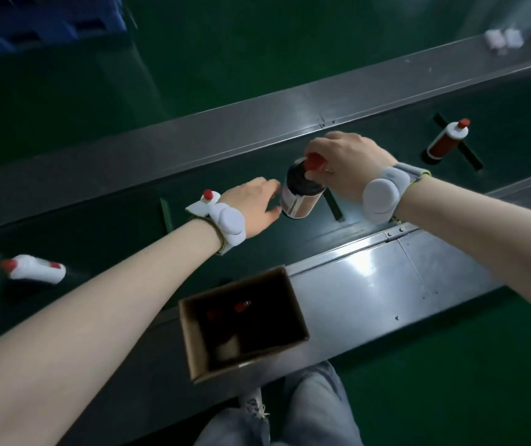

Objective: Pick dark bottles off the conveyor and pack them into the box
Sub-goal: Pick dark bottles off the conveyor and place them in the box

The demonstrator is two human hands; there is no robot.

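My right hand (347, 164) grips the red-capped neck of a dark bottle (299, 193) and holds it upright just above the green conveyor belt (386, 194). My left hand (254, 206) is open, fingertips touching the bottle's left side. An open cardboard box (193, 342) stands on the near steel ledge below the hands, with two dark red-capped bottles (241, 307) inside. Another dark bottle with a white shoulder (446, 140) lies on the belt at the right.
A white bottle (37, 268) lies on the belt at the left, and another white bottle (204, 202) shows just behind my left wrist. Steel rails (386, 284) flank the belt. My knees (315, 407) and green floor lie below. A blue crate (48, 24) sits far left.
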